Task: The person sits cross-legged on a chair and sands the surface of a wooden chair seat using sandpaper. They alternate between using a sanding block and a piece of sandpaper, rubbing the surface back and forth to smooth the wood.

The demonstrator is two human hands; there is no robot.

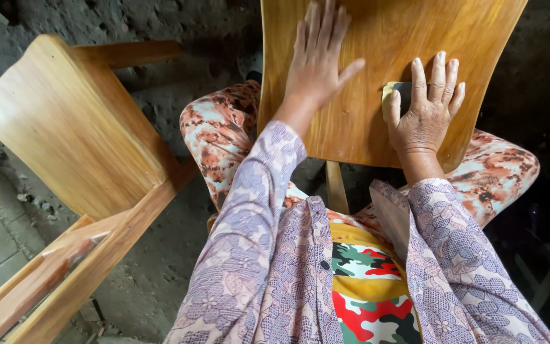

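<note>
— Head view: what do we see our hands doing?
— Our left hand (318,58) lies flat, fingers spread, on the curved wooden panel (377,95) across our knees. Our right hand (429,108) presses a small sanding block (394,95) against that panel, fingers extended over it.
— Anything beside us?
— A wooden chair (71,140), tilted, at our left.

A rough furniture workshop: unfinished wooden chair parts (71,127) lean about, bare timber rails (65,267) beside them, over a dusty, gritty concrete floor (154,267).
</note>
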